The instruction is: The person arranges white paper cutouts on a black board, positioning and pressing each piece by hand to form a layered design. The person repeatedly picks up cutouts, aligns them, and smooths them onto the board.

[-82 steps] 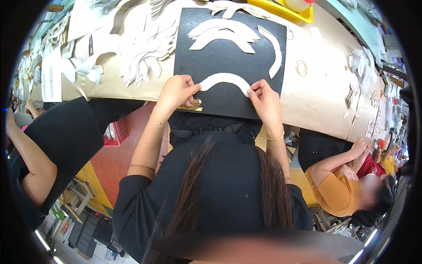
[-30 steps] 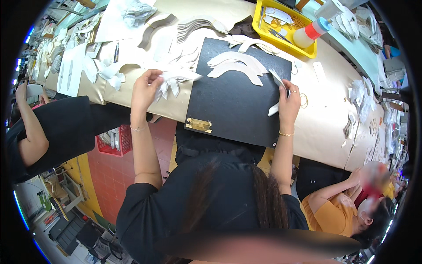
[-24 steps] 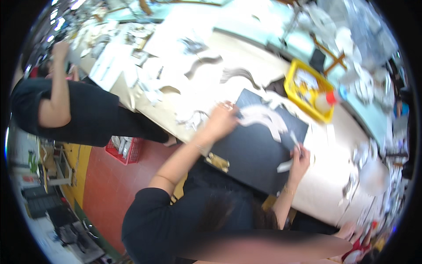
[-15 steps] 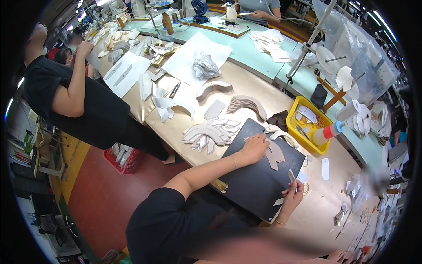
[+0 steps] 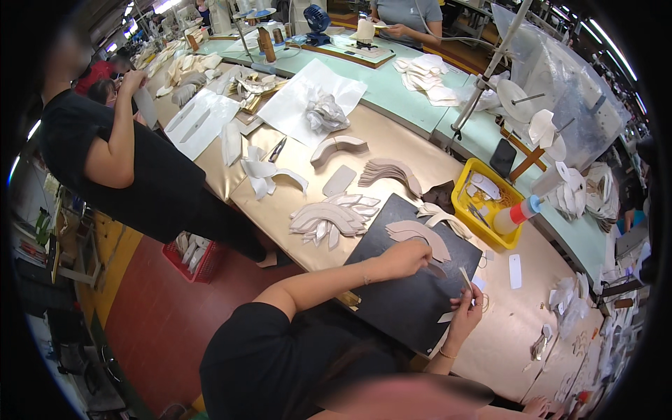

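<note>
Left hand (image 5: 404, 257) is pressing fingertips down on a curved beige piece (image 5: 420, 236) lying on the black board (image 5: 413, 301); right hand (image 5: 465, 308) is pinching a thin pale stick (image 5: 465, 278), tip just beside that piece. Judgement: keeping the piece pinned flat, stroking along the curve, not across it

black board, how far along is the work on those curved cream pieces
Done, it seems: a fanned stack of curved pieces lies on the table left of the black board. In hand: the left hand presses a curved cream piece on the board, while the right hand holds a thin pale strip. Left: more curved pieces wait at the board's far edge.
</note>
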`<act>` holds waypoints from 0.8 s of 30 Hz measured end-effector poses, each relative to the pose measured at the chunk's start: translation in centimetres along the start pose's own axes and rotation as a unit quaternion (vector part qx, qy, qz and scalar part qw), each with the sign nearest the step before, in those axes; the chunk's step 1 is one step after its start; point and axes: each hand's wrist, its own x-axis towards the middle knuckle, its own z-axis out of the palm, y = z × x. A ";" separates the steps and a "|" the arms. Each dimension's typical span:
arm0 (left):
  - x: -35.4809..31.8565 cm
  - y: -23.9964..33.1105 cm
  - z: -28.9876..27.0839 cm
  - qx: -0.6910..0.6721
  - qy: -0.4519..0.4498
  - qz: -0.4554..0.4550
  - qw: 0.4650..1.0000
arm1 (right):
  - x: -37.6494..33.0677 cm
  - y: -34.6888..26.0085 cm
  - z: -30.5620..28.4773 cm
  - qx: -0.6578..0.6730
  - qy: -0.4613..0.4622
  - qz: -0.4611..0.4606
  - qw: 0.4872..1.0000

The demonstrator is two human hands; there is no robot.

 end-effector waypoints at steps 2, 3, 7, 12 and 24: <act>-1.3 1.2 -0.2 -0.084 -0.050 0.010 0.995 | 0.1 -0.1 -0.2 0.006 0.011 -0.006 1.000; -1.9 1.6 -0.3 -0.110 -0.075 -0.010 0.991 | 0.2 -0.2 -0.5 0.012 0.014 -0.005 1.000; -3.6 1.3 0.5 -0.046 -0.121 -0.039 0.991 | 0.2 -0.5 -0.8 0.029 -0.012 0.007 0.999; -5.4 -0.6 2.3 0.090 -0.017 0.011 0.996 | -0.5 -1.1 0.3 0.031 -0.079 0.039 0.996; -7.1 1.4 -0.4 -0.199 -0.075 -0.076 0.974 | -3.5 -4.8 3.7 -0.081 -0.347 0.067 0.932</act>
